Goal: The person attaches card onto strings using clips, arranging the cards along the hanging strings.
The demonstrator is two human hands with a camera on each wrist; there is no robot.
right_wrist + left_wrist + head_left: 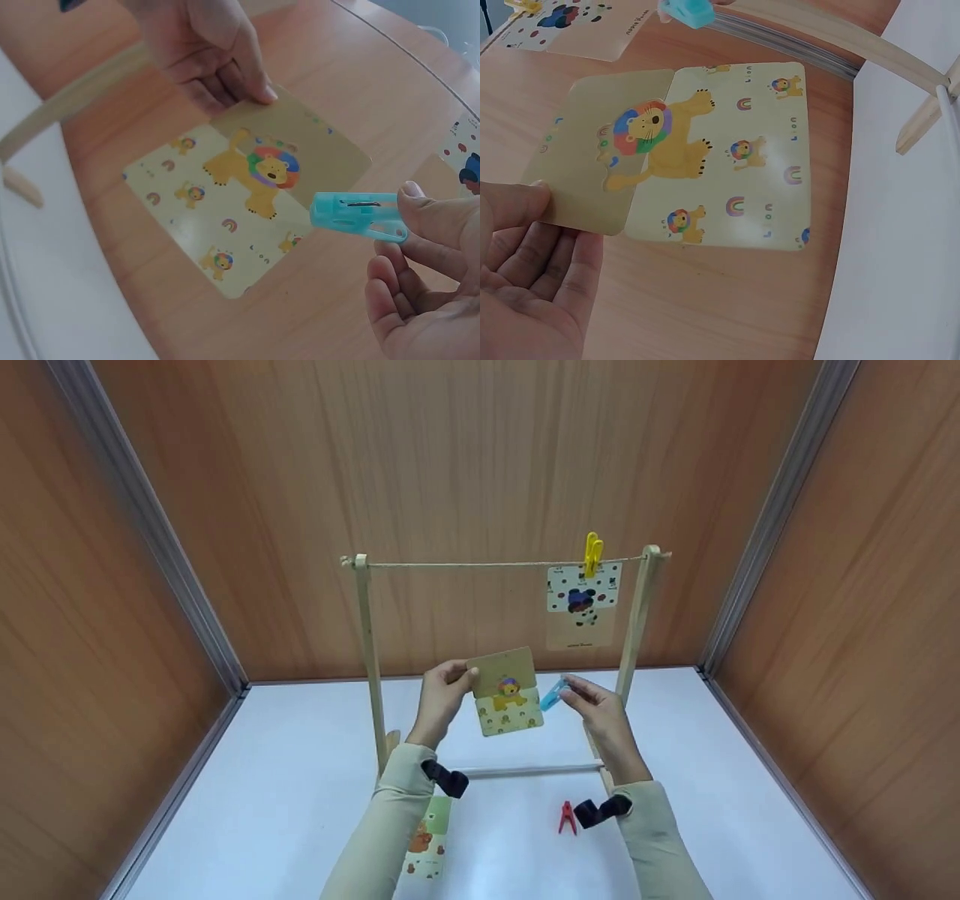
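Note:
My left hand [441, 699] pinches a lion card [507, 694] by its upper left edge, thumb on the printed face. The card is tan on one half and cream with small lions on the other. Beside it, my right hand [602, 716] pinches a light blue clothespin [553, 694] between thumb and fingers, its nose pointing toward the card in the right wrist view. Both hands are below the string [465, 565] of a wooden frame. From that string hangs a panda-like card [582, 604], clipped by a yellow clothespin [592, 555] near the right post.
A red clothespin [568, 818] lies on the white table [300, 780] near my right wrist. Another card [429, 840], green and white with a bear, is partly covered by my left sleeve. Wooden posts [367, 660] stand on both sides, joined low down by a white bar [525, 771].

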